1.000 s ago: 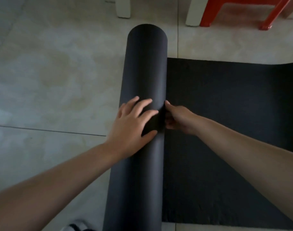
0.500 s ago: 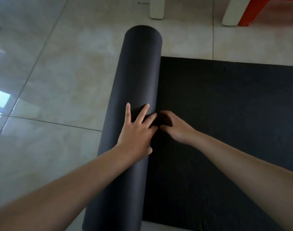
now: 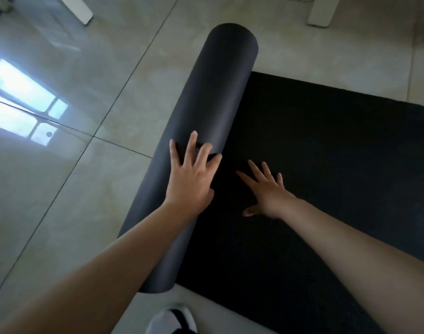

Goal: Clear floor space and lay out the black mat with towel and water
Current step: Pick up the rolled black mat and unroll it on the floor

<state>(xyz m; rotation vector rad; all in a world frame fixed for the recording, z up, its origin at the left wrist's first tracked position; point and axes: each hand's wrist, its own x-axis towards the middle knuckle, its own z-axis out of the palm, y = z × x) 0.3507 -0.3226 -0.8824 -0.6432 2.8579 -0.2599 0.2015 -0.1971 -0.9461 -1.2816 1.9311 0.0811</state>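
Black mat: half unrolled on tiled floor | left hand fingers splayed flat on mat roll | right hand spread flat on mat beside roll | risk: uneven push skews roll; released end likely curls back.

Bare forearms, white shoe with black stripes

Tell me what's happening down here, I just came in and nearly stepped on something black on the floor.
A person is unrolling a black mat across the tiled floor. Their left hand lies spread on the rolled part, as if pushing it along, while the right hand rests flat, fingers splayed, on the stretch already laid out. A good part of the mat is still rolled. No towel or water is in view.
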